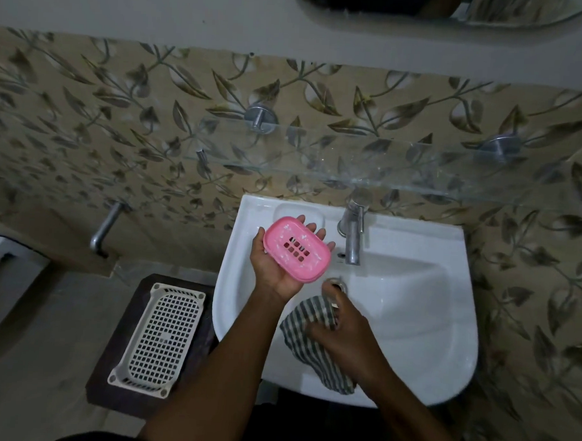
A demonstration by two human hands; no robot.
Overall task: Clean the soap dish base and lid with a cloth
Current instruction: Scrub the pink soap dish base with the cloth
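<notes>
A pink oval soap dish part point(296, 249) with a grid of drain slots and white soap smears lies in the palm of my left hand point(274, 269), held above the left side of the white sink point(411, 325). The fingers cup its far edge. My right hand point(345, 329) grips a green-and-white striped cloth point(311, 341) over the basin, just below the dish; the cloth hangs down toward the sink's front rim. I see no second soap dish part.
A steel tap point(352, 236) stands at the back of the sink, with the drain point(336, 284) just beyond my right hand. A glass shelf point(369, 163) juts out above the sink. A white perforated basket point(159, 338) sits on a dark stool to the left.
</notes>
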